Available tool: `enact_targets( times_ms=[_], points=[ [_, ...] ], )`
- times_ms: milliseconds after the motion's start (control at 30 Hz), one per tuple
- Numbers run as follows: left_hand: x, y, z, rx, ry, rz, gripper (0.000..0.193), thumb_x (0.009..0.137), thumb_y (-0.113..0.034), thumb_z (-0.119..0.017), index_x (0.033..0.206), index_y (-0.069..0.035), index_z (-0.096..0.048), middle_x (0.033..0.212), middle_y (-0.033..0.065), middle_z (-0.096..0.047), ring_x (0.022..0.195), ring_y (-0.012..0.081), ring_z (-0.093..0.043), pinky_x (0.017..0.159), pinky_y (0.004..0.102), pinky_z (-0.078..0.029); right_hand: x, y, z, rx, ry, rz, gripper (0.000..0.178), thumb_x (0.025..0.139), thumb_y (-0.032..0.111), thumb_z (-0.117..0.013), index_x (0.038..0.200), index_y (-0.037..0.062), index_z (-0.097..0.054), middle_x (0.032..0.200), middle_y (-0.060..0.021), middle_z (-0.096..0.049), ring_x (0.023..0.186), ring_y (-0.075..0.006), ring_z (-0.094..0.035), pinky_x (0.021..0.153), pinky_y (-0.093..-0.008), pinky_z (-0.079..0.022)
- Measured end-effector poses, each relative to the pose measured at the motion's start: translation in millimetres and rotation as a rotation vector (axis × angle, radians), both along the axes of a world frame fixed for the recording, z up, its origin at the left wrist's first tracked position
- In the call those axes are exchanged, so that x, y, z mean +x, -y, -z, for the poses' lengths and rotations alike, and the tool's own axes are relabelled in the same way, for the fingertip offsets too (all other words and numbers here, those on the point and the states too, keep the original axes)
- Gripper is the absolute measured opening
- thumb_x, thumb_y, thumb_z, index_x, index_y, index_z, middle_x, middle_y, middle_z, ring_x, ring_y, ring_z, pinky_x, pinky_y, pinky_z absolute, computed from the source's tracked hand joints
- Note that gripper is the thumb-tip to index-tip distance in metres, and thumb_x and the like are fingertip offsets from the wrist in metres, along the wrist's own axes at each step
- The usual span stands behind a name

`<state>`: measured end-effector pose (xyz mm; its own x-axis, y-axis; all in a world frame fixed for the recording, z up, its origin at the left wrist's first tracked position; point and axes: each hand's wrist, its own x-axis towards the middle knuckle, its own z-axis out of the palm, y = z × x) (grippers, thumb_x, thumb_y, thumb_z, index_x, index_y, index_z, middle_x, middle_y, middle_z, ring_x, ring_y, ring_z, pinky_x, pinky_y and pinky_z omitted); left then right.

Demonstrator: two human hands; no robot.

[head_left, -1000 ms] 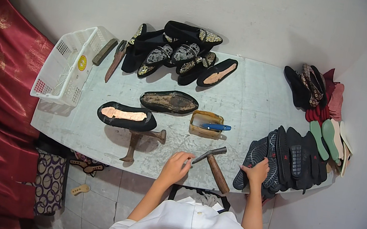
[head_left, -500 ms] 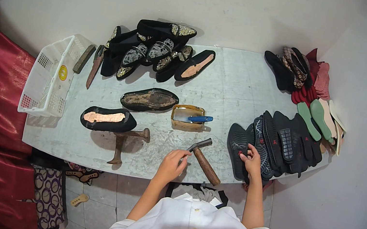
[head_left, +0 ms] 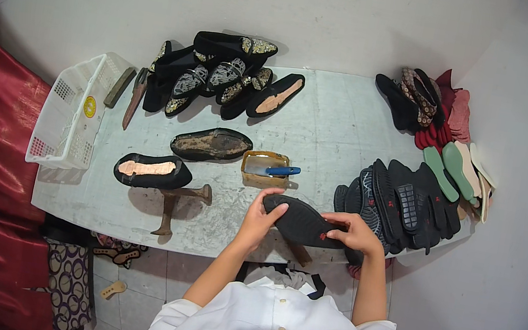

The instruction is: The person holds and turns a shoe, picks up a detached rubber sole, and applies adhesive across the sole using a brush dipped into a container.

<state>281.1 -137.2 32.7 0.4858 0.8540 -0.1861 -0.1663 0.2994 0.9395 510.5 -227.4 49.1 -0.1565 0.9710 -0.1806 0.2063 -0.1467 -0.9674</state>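
Note:
A black shoe sole (head_left: 298, 221) with a small red mark is held level between my two hands, over the table's near edge. My left hand (head_left: 260, 215) grips its left end, thumb on top. At its right end, my right hand (head_left: 359, 236) pinches it near the red mark. Beneath the sole lies a hammer, with only part of its wooden handle (head_left: 298, 253) showing. To the right is a pile of black soles (head_left: 406, 201). Left of my hands, a black shoe (head_left: 153, 171) with a tan bottom sits upside down on an iron shoe stand (head_left: 169, 208).
A glue container (head_left: 263, 180) with a blue-handled brush (head_left: 283, 170) stands mid-table, beside another upturned shoe (head_left: 211, 144). Decorated black shoes (head_left: 213, 75) are heaped at the back, near a white basket (head_left: 72, 110). Green insoles (head_left: 459, 172) and more shoe parts lie far right.
My right hand has taken a sole from the pile and brought it left. My left hand has left the hammer, moved up and taken hold of the sole's other end.

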Motion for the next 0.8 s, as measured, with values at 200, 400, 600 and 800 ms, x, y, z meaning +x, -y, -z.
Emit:
enact_targets(
  times_ms=[200, 400, 600, 800],
  points=[
    [-23, 9, -28, -0.056, 0.224, -0.114, 0.024, 0.082, -0.011, -0.064, 0.101, -0.004, -0.05, 0.085, 0.0011, -0.057, 0.077, 0.0059, -0.053, 0.066, 0.0197, -0.045, -11, -16, -17, -0.057, 0.194, -0.106, 0.041, 0.069, 0.016, -0.074, 0.106, 0.002, -0.061, 0.083, -0.0091, -0.066, 0.072, -0.0119, -0.057, 0.069, -0.0271, -0.046],
    [-63, 12, -29, 0.132, 0.209, -0.391, 0.019, 0.08, -0.005, -0.065, 0.093, -0.003, -0.051, 0.086, 0.0041, -0.058, 0.08, 0.0102, -0.057, 0.069, 0.0202, -0.048, -29, -30, -14, 0.054, 0.248, 0.027, 0.031, 0.067, 0.018, -0.076, 0.087, -0.0029, -0.065, 0.072, -0.0087, -0.065, 0.065, -0.011, -0.055, 0.063, -0.0248, -0.044],
    [-83, 17, -31, 0.044, 0.474, -0.626, 0.047, 0.082, -0.027, -0.063, 0.122, -0.022, -0.038, 0.128, 0.0054, -0.041, 0.119, 0.0195, -0.039, 0.1, 0.039, -0.035, -78, -51, -42, 0.729, 0.312, 0.349, 0.026, 0.057, 0.0, -0.073, 0.081, 0.0084, -0.071, 0.076, -0.0049, -0.067, 0.066, -0.0171, -0.057, 0.064, -0.0275, -0.044],
    [-104, 10, -67, -0.266, 0.782, -0.429, 0.06, 0.078, -0.069, -0.036, 0.127, -0.033, -0.039, 0.137, 0.0048, -0.034, 0.124, 0.023, -0.034, 0.101, 0.0485, -0.028, -135, -69, -70, 1.038, 0.36, 0.257, 0.037, 0.05, 0.001, -0.073, 0.084, 0.0141, -0.072, 0.083, 0.0005, -0.066, 0.065, -0.0151, -0.05, 0.06, -0.0265, -0.04]
  ],
)
